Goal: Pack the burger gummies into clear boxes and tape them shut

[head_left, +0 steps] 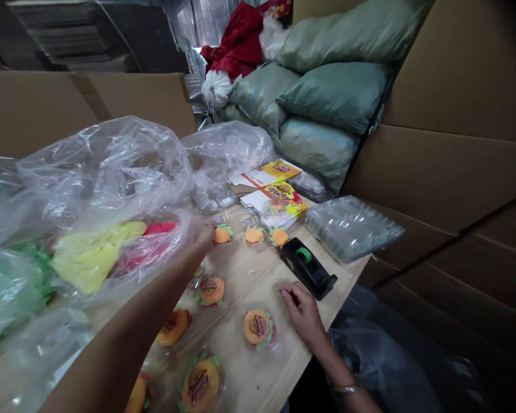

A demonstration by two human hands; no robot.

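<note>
My left hand [204,230] reaches across the table to the left side of a toy burger [222,234] in the back row. Its fingers are blurred, and any grip is hidden. My right hand [303,312] rests by the table's right edge, fingers curled and pressed together; nothing I can name shows in them. Just behind it stands a black tape dispenser [308,267] with a green roll. To its left lies a toy burger in a clear clamshell [258,327], a printed sticker on top. Several more packed burgers, such as this labelled one [211,290], lie under and beside my left forearm.
Clear bags with yellow pieces [88,255] and pink pieces [148,249] fill the left. Printed cartons [279,198] lie at the back, stacked clear trays [352,226] at the right edge. Behind are stuffed sacks [333,94] and cardboard boxes [456,172].
</note>
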